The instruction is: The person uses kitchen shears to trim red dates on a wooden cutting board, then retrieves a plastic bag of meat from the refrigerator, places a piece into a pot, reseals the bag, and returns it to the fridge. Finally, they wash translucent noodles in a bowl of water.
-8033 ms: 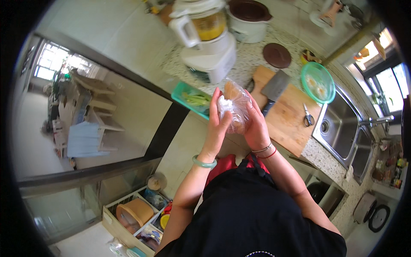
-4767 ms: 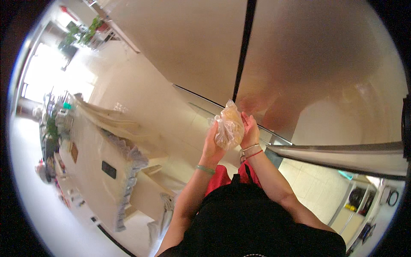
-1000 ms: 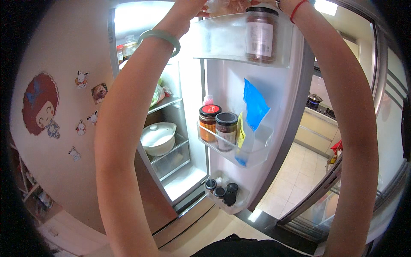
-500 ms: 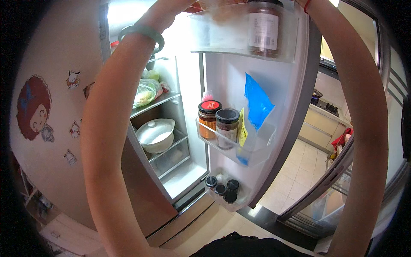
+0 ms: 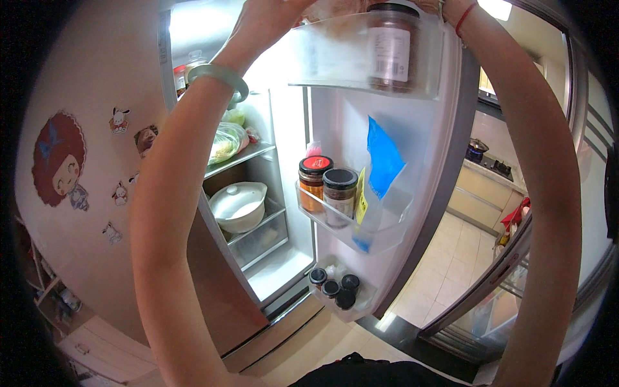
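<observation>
Reaching overhead, both arms rise to the top door shelf (image 5: 361, 55) of an open refrigerator, where a crinkled clear bag (image 5: 335, 8) shows only as a sliver at the upper edge, just behind the shelf's translucent wall and beside a tall dark jar (image 5: 391, 45). By its look the bag is light, soft and slippery, likely to sag and shift unless gathered at its neck or cupped from below; what it holds cannot be made out. The left hand (image 5: 267, 22), a pale green bangle (image 5: 216, 77) on its wrist, curls over the shelf's left end. The right hand (image 5: 445, 6), marked by a red cord (image 5: 465, 16), is nearly all cut off by the frame. Whether either set of fingers is closed on the bag cannot be told. Lower on the door, 2 jars (image 5: 327, 190) stand beside a blue pouch (image 5: 383, 158), with small dark-capped bottles (image 5: 332, 287) on the bottom shelf. Inside the refrigerator, a white lidded pot (image 5: 237, 206) sits below a wrapped bowl of greens (image 5: 225, 143). Cartoon stickers (image 5: 58, 161) dot the left wall.
</observation>
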The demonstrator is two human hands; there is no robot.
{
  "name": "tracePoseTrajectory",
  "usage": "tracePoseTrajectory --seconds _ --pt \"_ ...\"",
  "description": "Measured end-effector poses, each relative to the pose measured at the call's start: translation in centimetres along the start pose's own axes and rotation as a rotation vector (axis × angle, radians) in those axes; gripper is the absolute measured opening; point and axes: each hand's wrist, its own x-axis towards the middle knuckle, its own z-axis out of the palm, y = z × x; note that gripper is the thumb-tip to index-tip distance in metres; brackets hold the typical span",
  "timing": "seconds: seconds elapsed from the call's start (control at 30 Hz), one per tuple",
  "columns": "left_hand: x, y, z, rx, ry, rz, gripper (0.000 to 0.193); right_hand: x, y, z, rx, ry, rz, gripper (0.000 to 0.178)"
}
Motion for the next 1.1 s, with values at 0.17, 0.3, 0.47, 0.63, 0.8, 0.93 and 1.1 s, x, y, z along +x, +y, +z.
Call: tracePoseTrajectory --seconds 0.17,0.3,0.47,0.63,0.8,0.93,1.1 --pt "-0.2 1.0 0.3 0.136 0.212 0.171 0.056 1.5 2.1 0.2 0.264 0.2 0.116 0.039" --pt "-0.9 2.2 -0.1 -0.021 0.147 0.105 0.051 1.0 2.7 0.3 0.272 0.208 0.019 0.036" --pt "-0.3 1.3 0.4 -0.171 0.195 0.177 0.046 -0.1 1.3 0.9 -0.159 0.339 -0.164 0.031" --pt "1.2 -0.4 0.8 -0.284 0.192 0.141 0.045 0.8 0.8 0.4 -0.15 0.287 -0.211 0.033" --pt "2.2 -1.9 1.1 -0.398 0.129 0.185 0.041 1.2 1.9 0.6 0.078 0.16 -0.151 0.035" --pt "1.1 -0.6 0.9 -0.158 0.091 0.121 0.042 0.8 1.7 1.1 0.062 0.122 0.002 0.033" --pt "0.8 0.1 1.3 -0.053 -0.002 0.093 0.038 -0.3 1.0 0.7 -0.04 -0.042 0.099 0.033"
